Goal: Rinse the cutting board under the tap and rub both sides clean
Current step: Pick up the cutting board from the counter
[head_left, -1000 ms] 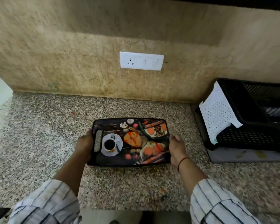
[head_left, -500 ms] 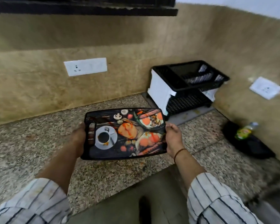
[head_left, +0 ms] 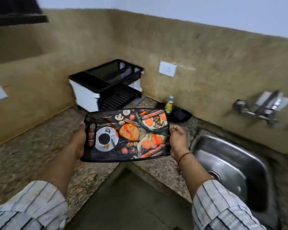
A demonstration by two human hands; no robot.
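The cutting board (head_left: 128,135) is black with a printed picture of food and a coffee cup, picture side up. I hold it level in the air above the corner of the granite counter. My left hand (head_left: 81,138) grips its left end, fingers showing through the handle slot. My right hand (head_left: 178,141) grips the right edge. The steel sink (head_left: 231,165) lies to the right of the board. The tap (head_left: 256,112) sticks out of the wall above the sink's far side. No water is visible.
A black and white dish rack (head_left: 106,83) stands in the counter corner behind the board. A small green bottle (head_left: 169,105) and a black dish (head_left: 180,115) sit by the wall left of the sink. The granite counter (head_left: 32,146) wraps around both sides.
The board has been lifted off the counter and carried right. My view has swung right, so the sink and tap have come into sight. Both hands keep their grip.
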